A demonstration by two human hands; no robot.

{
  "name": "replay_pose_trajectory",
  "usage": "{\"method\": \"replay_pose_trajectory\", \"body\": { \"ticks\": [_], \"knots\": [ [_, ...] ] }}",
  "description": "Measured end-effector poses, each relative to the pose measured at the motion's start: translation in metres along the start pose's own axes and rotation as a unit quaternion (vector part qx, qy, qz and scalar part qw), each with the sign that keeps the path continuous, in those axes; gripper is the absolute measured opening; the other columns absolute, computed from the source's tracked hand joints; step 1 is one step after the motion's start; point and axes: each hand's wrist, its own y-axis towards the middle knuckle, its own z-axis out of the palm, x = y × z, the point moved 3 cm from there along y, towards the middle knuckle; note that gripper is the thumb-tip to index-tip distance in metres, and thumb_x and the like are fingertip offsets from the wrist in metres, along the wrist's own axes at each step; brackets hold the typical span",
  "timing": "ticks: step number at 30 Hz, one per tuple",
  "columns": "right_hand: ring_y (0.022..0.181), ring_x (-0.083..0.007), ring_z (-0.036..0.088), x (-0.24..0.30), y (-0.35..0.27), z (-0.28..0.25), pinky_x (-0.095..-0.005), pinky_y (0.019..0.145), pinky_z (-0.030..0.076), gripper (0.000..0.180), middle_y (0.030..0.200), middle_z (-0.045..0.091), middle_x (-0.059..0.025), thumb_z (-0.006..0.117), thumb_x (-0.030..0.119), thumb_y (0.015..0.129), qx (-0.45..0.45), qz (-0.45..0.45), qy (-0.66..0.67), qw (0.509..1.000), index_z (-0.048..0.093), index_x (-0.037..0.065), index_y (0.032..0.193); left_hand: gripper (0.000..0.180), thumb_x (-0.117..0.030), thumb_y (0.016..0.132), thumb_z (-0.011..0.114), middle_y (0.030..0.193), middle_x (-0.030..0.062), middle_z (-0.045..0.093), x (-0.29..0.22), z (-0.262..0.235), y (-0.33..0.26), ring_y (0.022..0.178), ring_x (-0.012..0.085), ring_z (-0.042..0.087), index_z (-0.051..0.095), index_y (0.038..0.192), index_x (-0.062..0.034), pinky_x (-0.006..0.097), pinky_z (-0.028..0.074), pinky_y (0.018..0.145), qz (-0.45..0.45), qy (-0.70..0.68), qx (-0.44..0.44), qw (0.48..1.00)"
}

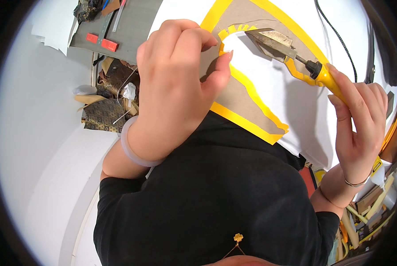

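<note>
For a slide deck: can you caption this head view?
Left hand presses a brown pattern piece with yellow folded edging while right hand holds a yellow-handled small iron.

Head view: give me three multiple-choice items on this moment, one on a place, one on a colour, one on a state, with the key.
1. Where is the metal tip of the small iron?
A. at the curved cutout of the brown pattern piece
B. on the black shirt
C. on the red blocks

2. What colour is the fabric border around the pattern piece?
A. green
B. yellow
C. blue

3. How is the right hand?
A. open and empty
B. flat on the table
C. closed around the iron's yellow handle

Key: 1 A, the tip lies by the notched curve; 2 B, the strip is yellow; 3 C, the fingers wrap the handle while the left hand pinches the curve's edge.
</note>
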Motion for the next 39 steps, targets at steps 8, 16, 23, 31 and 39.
{"method": "replay_pose_trajectory", "body": {
  "ticks": [8, 16, 23, 31, 39],
  "knots": [
    [0.087, -0.0251, 0.061, 0.005, 0.006, 0.004, -0.0388, 0.085, 0.047, 0.042, 0.098, 0.074, -0.0102, 0.080, -0.004, 0.096, -0.018, -0.006, 0.017, 1.000, 0.080, 0.001, 0.137, 0.010, 0.001, 0.093, 0.084, 0.118, 0.0116, 0.076, 0.003, -0.007, 0.006, 0.098, 0.0267, 0.078, 0.076, 0.099, 0.0003, 0.037, 0.063, 0.090, -0.039, -0.013, 0.023, 0.999],
    [0.085, -0.0265, 0.060, 0.014, 0.017, 0.004, -0.0401, 0.086, 0.048, 0.045, 0.095, 0.071, -0.0100, 0.082, -0.003, 0.090, -0.008, -0.019, 0.014, 1.000, 0.081, 0.003, 0.135, 0.006, 0.004, 0.099, 0.079, 0.124, 0.0121, 0.075, 0.013, -0.005, 0.000, 0.108, 0.0218, 0.078, 0.076, 0.104, 0.0032, 0.033, 0.065, 0.098, -0.052, -0.051, 0.037, 0.997],
    [0.086, -0.0269, 0.062, 0.018, 0.022, 0.003, -0.0407, 0.089, 0.049, 0.045, 0.095, 0.071, -0.0105, 0.082, -0.002, 0.090, 0.024, -0.016, 0.011, 1.000, 0.082, 0.003, 0.134, 0.010, 0.005, 0.100, 0.080, 0.126, 0.0129, 0.075, 0.019, 0.000, -0.003, 0.109, 0.0213, 0.078, 0.075, 0.109, 0.0035, 0.032, 0.067, 0.098, -0.020, -0.079, 0.022, 0.996],
    [0.087, -0.0275, 0.063, 0.017, 0.025, 0.005, -0.0412, 0.090, 0.049, 0.043, 0.097, 0.072, -0.0110, 0.082, -0.001, 0.091, 0.043, -0.020, 0.019, 0.999, 0.081, 0.003, 0.134, 0.014, 0.006, 0.099, 0.080, 0.125, 0.0135, 0.075, 0.022, 0.002, -0.006, 0.107, 0.0206, 0.078, 0.074, 0.111, 0.0019, 0.031, 0.067, 0.095, 0.007, -0.087, 0.004, 0.996],
    [0.085, -0.0266, 0.062, 0.016, 0.030, 0.004, -0.0400, 0.085, 0.048, 0.044, 0.097, 0.072, -0.0112, 0.082, -0.001, 0.091, 0.050, -0.034, 0.026, 0.998, 0.081, 0.001, 0.135, 0.015, 0.007, 0.098, 0.081, 0.124, 0.0134, 0.076, 0.022, 0.003, -0.006, 0.104, 0.0195, 0.078, 0.074, 0.111, 0.0018, 0.029, 0.065, 0.092, 0.010, -0.096, 0.000, 0.995]
  ]
}}
